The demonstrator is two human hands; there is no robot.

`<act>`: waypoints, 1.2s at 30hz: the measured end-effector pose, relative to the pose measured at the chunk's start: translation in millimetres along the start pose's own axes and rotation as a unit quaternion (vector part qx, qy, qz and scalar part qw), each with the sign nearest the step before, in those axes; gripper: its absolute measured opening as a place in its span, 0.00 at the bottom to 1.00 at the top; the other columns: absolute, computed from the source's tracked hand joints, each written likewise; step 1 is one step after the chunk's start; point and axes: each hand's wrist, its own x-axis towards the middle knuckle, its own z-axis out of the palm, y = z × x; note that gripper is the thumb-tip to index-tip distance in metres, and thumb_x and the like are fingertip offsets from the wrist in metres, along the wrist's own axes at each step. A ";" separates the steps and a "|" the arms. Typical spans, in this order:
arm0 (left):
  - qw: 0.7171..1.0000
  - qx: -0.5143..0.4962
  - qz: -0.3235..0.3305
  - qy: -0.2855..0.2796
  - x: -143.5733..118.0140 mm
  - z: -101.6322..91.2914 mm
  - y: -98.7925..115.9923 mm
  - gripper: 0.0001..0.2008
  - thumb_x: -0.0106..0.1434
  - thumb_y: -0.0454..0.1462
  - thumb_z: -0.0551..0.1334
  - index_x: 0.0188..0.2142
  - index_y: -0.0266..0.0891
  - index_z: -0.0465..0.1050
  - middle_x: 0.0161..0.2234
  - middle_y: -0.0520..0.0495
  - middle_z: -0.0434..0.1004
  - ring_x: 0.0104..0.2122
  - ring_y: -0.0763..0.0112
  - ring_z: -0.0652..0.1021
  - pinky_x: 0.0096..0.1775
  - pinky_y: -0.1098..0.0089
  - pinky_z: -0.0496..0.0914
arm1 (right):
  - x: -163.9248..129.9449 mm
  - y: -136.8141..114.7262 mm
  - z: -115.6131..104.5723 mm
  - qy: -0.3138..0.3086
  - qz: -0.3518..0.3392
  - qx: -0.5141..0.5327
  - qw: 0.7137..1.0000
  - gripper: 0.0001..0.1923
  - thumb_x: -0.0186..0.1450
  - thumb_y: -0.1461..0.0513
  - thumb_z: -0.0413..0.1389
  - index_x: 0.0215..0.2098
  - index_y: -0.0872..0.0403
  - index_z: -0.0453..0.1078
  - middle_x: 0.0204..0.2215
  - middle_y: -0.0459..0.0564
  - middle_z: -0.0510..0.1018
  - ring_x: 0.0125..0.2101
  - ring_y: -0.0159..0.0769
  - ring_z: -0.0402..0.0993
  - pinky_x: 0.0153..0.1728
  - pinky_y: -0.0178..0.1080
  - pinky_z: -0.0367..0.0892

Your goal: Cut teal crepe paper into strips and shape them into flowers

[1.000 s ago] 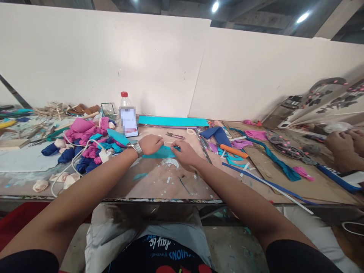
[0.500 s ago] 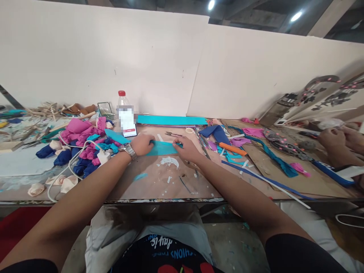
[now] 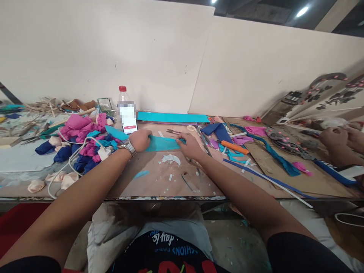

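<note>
A teal paper strip [image 3: 163, 144] lies flat on the brown worktable [image 3: 159, 182] between my two hands. My left hand [image 3: 141, 139], with a metal watch at the wrist, pinches the strip's left end. At the strip's right end my right hand [image 3: 190, 146] presses down with the fingertips. Just behind the strip lie small scissors [image 3: 174, 132] and a roll of tape [image 3: 190, 128]. A phone [image 3: 129, 125] leans against a clear bottle with a red cap [image 3: 123, 98] beside my left hand.
Pink, blue and teal crepe scraps [image 3: 82, 140] with a white charger cable [image 3: 71, 163] cover the left. Long teal sheets [image 3: 173, 117] lie at the back. An orange knife [image 3: 234, 147] and blue strips [image 3: 256, 174] sit right. Another person's hands [image 3: 338, 138] work far right.
My left hand has slid left along the teal strip, away from my right hand, so more of the strip shows between them. The view has shifted slightly.
</note>
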 end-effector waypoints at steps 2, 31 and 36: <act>0.999 -0.029 0.024 0.007 -0.1 -0.2 0.3 0.17 0.60 0.34 0.55 0.45 0.41 0.78 0.45 0.41 0.82 0.43 0.53 0.80 0.42 0.61 0.72 | -0.6 -0.3 0.9 -0.003 -0.011 0.001 1.000 0.08 0.68 0.59 0.53 0.39 0.53 0.73 0.39 0.52 0.79 0.45 0.43 0.70 0.45 0.42 0.63; 0.941 -0.216 0.256 -0.049 -16.6 0.8 35.4 0.18 0.72 0.46 0.52 0.41 0.40 0.77 0.35 0.47 0.81 0.33 0.67 0.76 0.37 0.69 0.64 | -11.7 -31.7 -0.2 -0.078 -0.100 0.027 0.992 0.08 0.69 0.58 0.55 0.37 0.53 0.73 0.34 0.50 0.79 0.39 0.40 0.71 0.42 0.40 0.62; 0.944 -0.221 0.242 -0.045 -17.9 1.7 36.9 0.18 0.71 0.46 0.53 0.38 0.40 0.78 0.31 0.48 0.80 0.30 0.69 0.74 0.34 0.69 0.62 | -12.3 -32.9 0.0 -0.085 -0.098 0.031 0.991 0.07 0.68 0.58 0.56 0.36 0.52 0.74 0.34 0.50 0.79 0.40 0.41 0.71 0.42 0.40 0.62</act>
